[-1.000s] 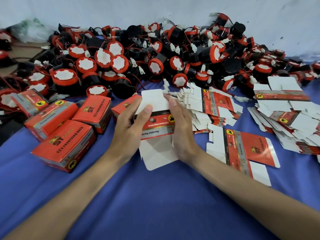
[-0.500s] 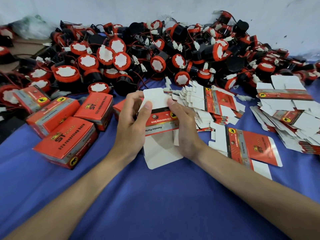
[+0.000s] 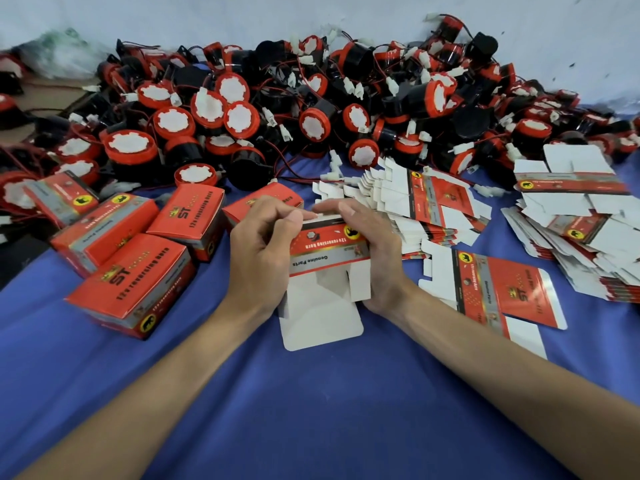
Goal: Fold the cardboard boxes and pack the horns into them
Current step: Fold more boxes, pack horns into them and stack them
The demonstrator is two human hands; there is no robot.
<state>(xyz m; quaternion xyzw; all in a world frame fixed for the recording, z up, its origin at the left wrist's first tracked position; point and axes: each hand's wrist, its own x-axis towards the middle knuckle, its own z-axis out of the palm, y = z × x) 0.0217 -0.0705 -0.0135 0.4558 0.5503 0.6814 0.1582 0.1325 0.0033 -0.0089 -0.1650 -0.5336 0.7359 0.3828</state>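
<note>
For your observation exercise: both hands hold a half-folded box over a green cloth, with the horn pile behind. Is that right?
Not quite: the head view shows the cloth is blue. Both the left hand and right hand do hold the half-folded box, horn pile behind.

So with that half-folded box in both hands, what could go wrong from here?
Two risks, I think. The left hand and right hand grip the half-folded red-and-white cardboard box tightly, so its thin white flap could crease or tear. The fanned stack of flat red-and-white cardboard blanks lies right beside the right hand, so a nudge might scatter it.
</note>
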